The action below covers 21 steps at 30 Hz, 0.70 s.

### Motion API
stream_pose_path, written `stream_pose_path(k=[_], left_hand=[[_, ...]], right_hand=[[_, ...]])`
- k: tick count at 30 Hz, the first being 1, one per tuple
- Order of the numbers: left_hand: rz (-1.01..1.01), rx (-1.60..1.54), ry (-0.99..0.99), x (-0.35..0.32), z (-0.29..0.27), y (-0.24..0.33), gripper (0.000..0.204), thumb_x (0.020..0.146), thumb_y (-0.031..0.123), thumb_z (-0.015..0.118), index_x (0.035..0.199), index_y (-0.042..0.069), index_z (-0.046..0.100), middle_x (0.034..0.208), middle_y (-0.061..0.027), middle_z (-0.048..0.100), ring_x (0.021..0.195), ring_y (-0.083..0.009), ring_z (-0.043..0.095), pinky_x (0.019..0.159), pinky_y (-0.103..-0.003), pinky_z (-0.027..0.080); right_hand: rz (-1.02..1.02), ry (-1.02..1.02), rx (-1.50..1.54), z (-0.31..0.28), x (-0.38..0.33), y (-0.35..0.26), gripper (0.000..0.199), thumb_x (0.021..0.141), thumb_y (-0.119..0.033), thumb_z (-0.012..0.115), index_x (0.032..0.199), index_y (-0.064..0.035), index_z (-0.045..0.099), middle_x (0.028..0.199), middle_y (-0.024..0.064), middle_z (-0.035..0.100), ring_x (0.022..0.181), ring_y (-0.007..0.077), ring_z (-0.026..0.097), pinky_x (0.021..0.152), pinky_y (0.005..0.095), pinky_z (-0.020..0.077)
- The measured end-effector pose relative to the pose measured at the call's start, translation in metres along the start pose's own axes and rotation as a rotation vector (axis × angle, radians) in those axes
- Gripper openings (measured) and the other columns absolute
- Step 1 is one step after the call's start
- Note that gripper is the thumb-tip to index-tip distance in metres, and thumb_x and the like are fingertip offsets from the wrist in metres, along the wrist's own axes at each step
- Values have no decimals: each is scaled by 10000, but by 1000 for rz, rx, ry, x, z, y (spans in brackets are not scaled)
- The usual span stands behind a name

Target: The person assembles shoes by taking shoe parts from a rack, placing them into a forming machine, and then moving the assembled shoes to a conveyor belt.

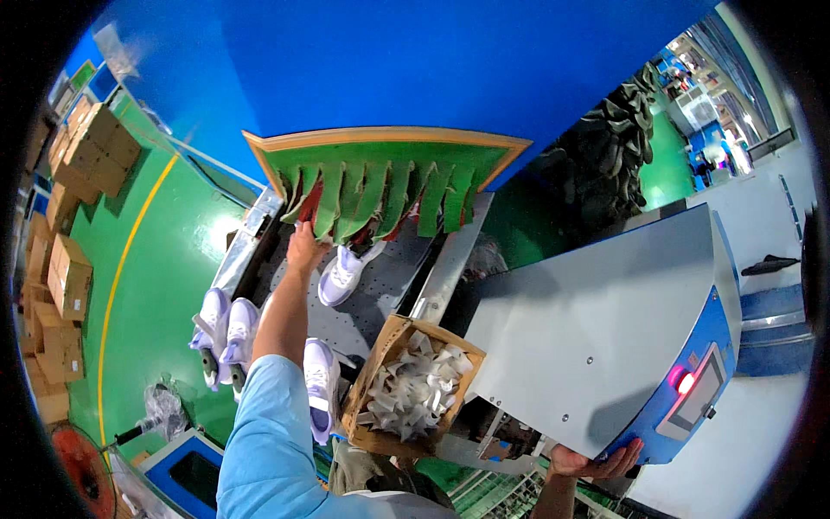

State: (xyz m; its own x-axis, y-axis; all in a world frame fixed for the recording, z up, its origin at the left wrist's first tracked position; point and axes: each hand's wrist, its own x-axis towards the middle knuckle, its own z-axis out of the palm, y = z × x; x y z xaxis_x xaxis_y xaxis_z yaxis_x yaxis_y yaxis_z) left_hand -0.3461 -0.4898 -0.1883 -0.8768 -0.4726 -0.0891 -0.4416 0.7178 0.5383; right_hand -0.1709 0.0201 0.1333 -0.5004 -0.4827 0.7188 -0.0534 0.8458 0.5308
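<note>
Left hand reaches out along a perforated conveyor belt to the green strip curtain at the tunnel mouth. Fingers touch the lower ends of the strips at the belt's far left; the grip looks loosely curled on a strip, but whether it actually pinches one cannot be told. Sleeve is light blue.

Just beside that hand, a white sneaker with a pale lilac tint lies on the belt under the curtain, toe toward the near end, its heel part-covered by the strips. Red shows behind the strips; what it is cannot be made out.

Right hand sits at the lower near corner of a grey machine housing with a blue end panel, fingers wrapped up over the bottom edge, so the grip holds that edge. Palm is mostly hidden beneath the housing.

More white sneakers: a pair at the belt's left edge, one at the near end, partly hidden by the forearm. A cardboard box of crumpled white paper stands between belt and housing. Stacked cartons line the green floor at far left.
</note>
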Motion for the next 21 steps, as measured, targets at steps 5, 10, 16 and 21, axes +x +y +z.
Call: stream_pose_path(k=[5,10,16,21], left_hand=[[169,-154,-218,-22,-75,60,537,724,458,752,986,8,621,978,-221,656,965,-359,645,831,-450,490],[-44,-218,-26,-130,-149,37,603,826,570,603,854,-31,638,803,-235,654,773,-373,645,702,-453,477],[-151,-490,-217,-346,-195,101,459,783,359,752,1099,36,666,855,-107,722,807,-192,688,721,-359,536],[592,-615,-481,-448,-183,142,919,701,239,867,1430,-10,365,1341,-185,536,1208,-312,557,1001,-374,459]], right_hand=[[166,41,105,-3,-22,8,555,1006,-376,385,1370,42,371,1364,241,436,1296,398,409,1068,547,311],[378,-172,367,-36,3,-12,483,1019,-280,364,1385,36,369,1441,250,388,1375,402,323,1128,547,215],[633,-437,1528,-98,3,-98,991,847,-355,710,1507,-27,48,1504,225,234,1417,346,198,1149,490,196],[746,-473,1892,-99,14,-97,1077,720,-72,716,1522,-66,-4,1435,162,339,1293,299,397,1085,448,347]])
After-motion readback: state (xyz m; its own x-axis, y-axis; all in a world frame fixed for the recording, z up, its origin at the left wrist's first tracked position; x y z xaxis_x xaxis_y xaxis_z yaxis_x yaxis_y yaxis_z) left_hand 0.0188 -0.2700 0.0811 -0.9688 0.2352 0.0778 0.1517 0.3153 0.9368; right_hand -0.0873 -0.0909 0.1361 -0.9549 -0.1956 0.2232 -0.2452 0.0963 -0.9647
